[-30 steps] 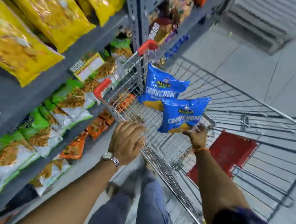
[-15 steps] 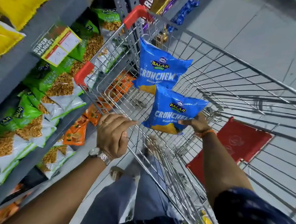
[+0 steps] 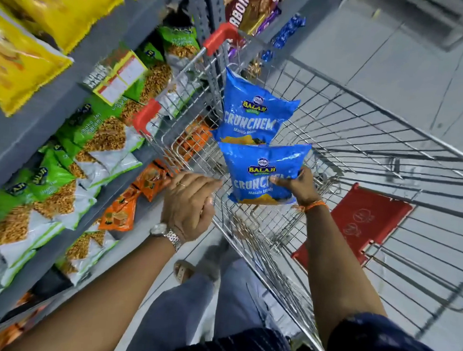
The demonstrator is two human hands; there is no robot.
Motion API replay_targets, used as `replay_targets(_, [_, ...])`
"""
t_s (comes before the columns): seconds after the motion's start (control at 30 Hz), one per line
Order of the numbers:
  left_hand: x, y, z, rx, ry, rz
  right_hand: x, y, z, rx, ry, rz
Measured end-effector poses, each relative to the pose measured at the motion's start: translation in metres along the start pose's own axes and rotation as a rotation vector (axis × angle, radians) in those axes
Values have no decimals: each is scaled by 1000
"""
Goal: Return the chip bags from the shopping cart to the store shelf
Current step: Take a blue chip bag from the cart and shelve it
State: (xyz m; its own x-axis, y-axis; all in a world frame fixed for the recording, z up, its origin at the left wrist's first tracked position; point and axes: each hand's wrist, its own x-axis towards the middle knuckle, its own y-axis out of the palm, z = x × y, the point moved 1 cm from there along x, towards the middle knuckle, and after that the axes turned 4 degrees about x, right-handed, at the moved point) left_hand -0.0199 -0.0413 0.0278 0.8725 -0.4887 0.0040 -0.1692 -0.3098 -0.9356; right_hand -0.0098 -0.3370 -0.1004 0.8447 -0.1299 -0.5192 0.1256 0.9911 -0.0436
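Two blue chip bags hang joined one above the other over the wire shopping cart (image 3: 362,145). My right hand (image 3: 297,186) grips the lower blue chip bag (image 3: 255,174) by its right side; the upper blue chip bag (image 3: 253,114) stands up above it, leaning toward the cart's handle end. My left hand (image 3: 189,202), wearing a watch, rests on the cart's near rim with fingers curled over the wire. The grey store shelf (image 3: 38,125) runs along the left.
The shelf holds yellow bags (image 3: 28,62) up top, green and white snack bags (image 3: 62,170) in the middle, orange packets (image 3: 149,178) lower down. A red fold-down seat flap (image 3: 357,223) lies inside the cart. Grey tiled floor (image 3: 394,63) spreads beyond.
My right hand has shifted its hold from the lower bag's bottom edge to its right side. The view tilted down and back up; the bags stay over the cart.
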Motion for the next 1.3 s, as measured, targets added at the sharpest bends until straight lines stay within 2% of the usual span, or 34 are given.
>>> replay_targets(0.1, [-3,-21,-5,-27,-21,101,-19,4,43,9,-62,36])
replay_targets(0.2, [-9,-59,-9,2,-40,23,-41,13,104,15,-154,69])
replay_targets(0.37, [-16,-153,-9,-8,-65,-289,-86,41,226,100,-386,123])
replay_targets(0.57, [-46,-273,11,178,-5,-586,-143,87,374,236,-701,186])
replay_targets(0.7, [-76,-349,26,332,-41,-827,-186,130,470,353,-869,266])
replay_targets(0.83, [-104,-406,45,459,-143,-926,-215,185,544,372,-990,432])
replay_targets(0.93, [-123,-432,69,536,-300,-947,-218,228,587,361,-1032,467])
replay_targets(1.03, [-129,-440,89,586,-404,-942,-217,268,621,389,-977,491])
replay_targets(1.17, [-127,-445,100,661,-412,-944,-206,309,650,318,-938,617])
replay_targets(1.3, [-126,-443,104,671,-424,-974,-189,333,659,273,-881,635])
